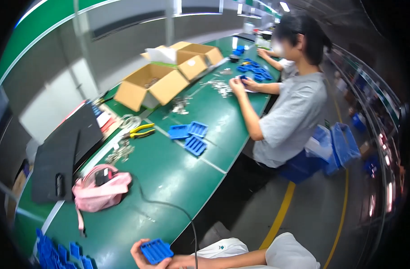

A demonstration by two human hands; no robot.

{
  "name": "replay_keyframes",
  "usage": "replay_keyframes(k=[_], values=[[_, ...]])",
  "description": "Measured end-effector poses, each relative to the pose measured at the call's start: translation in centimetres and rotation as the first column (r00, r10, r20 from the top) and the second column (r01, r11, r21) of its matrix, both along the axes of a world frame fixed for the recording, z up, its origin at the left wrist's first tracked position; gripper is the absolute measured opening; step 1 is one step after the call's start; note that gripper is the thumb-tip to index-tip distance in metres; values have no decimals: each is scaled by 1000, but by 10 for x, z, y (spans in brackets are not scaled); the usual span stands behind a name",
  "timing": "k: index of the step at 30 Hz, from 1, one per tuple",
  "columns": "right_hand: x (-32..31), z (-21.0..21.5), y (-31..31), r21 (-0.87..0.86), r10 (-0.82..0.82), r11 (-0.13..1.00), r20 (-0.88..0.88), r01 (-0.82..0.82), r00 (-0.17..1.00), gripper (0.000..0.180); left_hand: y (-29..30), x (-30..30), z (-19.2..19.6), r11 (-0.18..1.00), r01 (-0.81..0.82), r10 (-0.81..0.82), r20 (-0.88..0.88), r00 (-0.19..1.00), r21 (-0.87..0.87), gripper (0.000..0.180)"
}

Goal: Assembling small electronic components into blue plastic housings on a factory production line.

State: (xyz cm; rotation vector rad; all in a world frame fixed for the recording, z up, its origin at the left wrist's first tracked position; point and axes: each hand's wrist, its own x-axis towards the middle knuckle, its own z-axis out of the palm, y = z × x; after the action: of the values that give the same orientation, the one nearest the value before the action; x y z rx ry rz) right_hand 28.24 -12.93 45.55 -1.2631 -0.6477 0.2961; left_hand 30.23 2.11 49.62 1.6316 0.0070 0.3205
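At the lower edge, my left hand [137,253] is closed round the side of a small blue slotted plastic tray [156,251], whose row of parallel grooves faces up. My right forearm comes in from the right, and my right hand [172,260] is by the tray's near right corner, its fingers mostly hidden. A dark cable [187,214] runs down across the table and in front of that forearm. Many more blue plastic pieces [52,253] are heaped at the lower left. Farther up the table lie three similar blue trays [196,145].
A pink mesh pouch [99,190] and yellow-handled pliers [142,130] lie on the green table [169,179]. Small metal parts [119,152] are scattered about. Open cardboard boxes [153,83] stand along the back. On the right a co-worker [292,103] sits handling a blue piece.
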Motion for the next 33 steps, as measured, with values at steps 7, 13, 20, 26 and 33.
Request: replay_keyframes(k=[7,13,20,26,33], values=[[43,24,-4,399,-443,755,-275,521,853,98,-12,35,-24,962,-11,41,105,994,-273,80],[61,27,15,379,30,905,-514,195,857,95,-13,28,-24,925,107,-54,152,987,-365,78],[70,27,26,-97,-341,937,-454,335,823,26,-3,20,-33,899,56,-34,59,998,-435,47],[68,20,31,-144,-369,929,-392,340,843,20,-2,28,-33,938,-121,105,-64,992,-326,19],[67,14,36,-108,-425,903,-375,416,824,18,-7,31,-27,921,-175,124,-163,979,-349,14]])
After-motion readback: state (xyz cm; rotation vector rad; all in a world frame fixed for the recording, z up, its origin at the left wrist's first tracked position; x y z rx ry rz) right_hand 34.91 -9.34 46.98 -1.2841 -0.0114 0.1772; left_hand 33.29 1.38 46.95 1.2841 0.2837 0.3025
